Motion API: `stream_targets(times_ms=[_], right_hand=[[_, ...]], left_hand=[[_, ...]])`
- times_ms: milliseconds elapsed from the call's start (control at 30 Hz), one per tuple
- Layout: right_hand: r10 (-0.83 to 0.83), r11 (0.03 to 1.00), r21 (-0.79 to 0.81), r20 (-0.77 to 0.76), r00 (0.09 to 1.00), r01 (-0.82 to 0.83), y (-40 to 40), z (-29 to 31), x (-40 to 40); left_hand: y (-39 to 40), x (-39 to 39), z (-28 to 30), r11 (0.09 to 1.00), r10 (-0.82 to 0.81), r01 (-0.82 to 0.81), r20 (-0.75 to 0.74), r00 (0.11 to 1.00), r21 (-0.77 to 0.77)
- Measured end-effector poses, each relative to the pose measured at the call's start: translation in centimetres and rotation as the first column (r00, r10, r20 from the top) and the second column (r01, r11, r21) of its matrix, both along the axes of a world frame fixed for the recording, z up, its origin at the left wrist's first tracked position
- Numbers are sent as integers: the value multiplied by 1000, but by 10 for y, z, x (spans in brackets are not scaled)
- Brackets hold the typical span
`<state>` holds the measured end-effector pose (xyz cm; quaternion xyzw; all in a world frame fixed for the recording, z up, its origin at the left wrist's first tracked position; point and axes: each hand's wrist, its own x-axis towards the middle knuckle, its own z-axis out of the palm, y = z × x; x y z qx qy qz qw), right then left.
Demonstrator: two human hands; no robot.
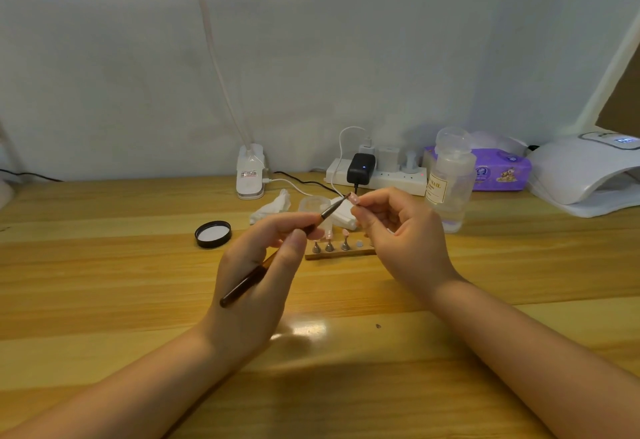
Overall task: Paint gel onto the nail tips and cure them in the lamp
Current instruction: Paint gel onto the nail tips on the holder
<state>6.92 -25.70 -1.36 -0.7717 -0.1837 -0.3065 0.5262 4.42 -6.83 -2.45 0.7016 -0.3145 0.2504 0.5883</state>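
Pink nail tip [354, 198] pinched in R hand [401, 231], brush [277, 251] gripped in L hand [256, 276]

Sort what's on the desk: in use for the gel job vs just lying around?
In use: brush in left hand; nail tip pinched by right hand; tip stand; curing lamp.

Lying about: black lid, wipes pack, power strip, crumpled tissue.

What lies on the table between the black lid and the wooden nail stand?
Head view: nothing. Between black lid and nail stand shows bare table; left hand hovers above.
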Motion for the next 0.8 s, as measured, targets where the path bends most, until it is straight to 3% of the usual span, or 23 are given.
stream_targets(times_ms=[400, 800], right_hand=[[3, 1000, -3, -7, 1000, -3, -1, 0, 0], [2, 1000, -17, -21, 1000, -3, -1, 0, -1]], left_hand=[[1, -1, -2, 999, -32, 32, 4, 999, 12], [0, 3, -2, 997, 33, -35, 25, 999, 64]])
